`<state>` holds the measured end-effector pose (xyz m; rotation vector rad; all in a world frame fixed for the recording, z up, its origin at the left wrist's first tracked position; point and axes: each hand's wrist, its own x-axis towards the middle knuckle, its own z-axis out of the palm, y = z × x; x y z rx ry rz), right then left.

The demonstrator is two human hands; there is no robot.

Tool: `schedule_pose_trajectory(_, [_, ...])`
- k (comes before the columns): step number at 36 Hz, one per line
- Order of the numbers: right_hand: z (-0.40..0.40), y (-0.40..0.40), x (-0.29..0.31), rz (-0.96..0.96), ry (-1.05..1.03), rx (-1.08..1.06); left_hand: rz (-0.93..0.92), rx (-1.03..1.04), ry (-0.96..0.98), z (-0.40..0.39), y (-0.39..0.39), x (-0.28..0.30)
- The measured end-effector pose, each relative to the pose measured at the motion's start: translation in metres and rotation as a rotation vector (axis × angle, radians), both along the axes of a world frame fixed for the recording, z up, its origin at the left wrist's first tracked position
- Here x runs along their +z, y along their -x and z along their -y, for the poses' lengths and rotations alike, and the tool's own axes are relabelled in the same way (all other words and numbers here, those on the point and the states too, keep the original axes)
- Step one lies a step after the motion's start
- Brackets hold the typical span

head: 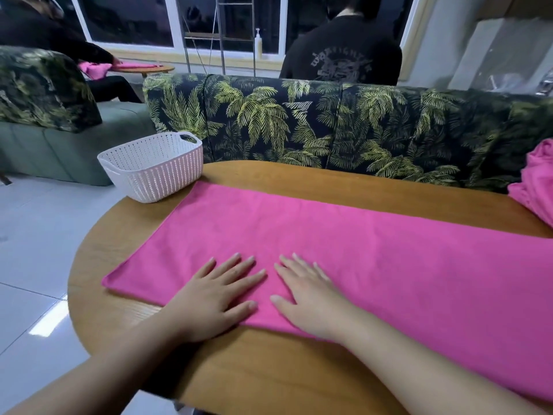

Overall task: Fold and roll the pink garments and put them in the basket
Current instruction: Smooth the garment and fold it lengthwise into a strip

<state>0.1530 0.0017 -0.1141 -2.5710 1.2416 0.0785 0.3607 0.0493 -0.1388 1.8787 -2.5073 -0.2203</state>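
Observation:
A pink garment [344, 244] lies folded into a long flat strip across the round wooden table [269, 363]. My left hand [218, 298] lies flat on its near edge with fingers spread. My right hand [308, 298] rests flat beside it, fingers straight, also on the cloth. The two hands are almost touching. A white perforated plastic basket [155, 166] stands at the table's far left edge, with nothing visible inside it. A second pink garment [535, 184] lies bunched at the far right edge.
A palm-print sofa [329, 127] runs behind the table. A person in a dark shirt [341, 52] sits beyond it. Another person at the far left handles pink cloth [95, 68] on a small table. Pale tiled floor [36, 250] lies to the left.

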Motion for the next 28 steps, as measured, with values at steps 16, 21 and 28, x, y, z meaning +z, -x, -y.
schedule_pose_trajectory(16, [-0.049, 0.066, 0.011, 0.265, -0.288, -0.023, -0.153, 0.26, -0.034, 0.008, 0.035, 0.018])
schedule_pose_trajectory(21, [-0.024, 0.082, 0.014, 0.392, -0.015, -0.25, -0.167, 0.154, 0.091, 0.023, 0.104, 0.018])
schedule_pose_trajectory(28, [-0.03, 0.142, -0.016, -0.033, 0.039, -0.342, -0.029, -0.067, -0.015, 0.017, 0.154, 0.002])
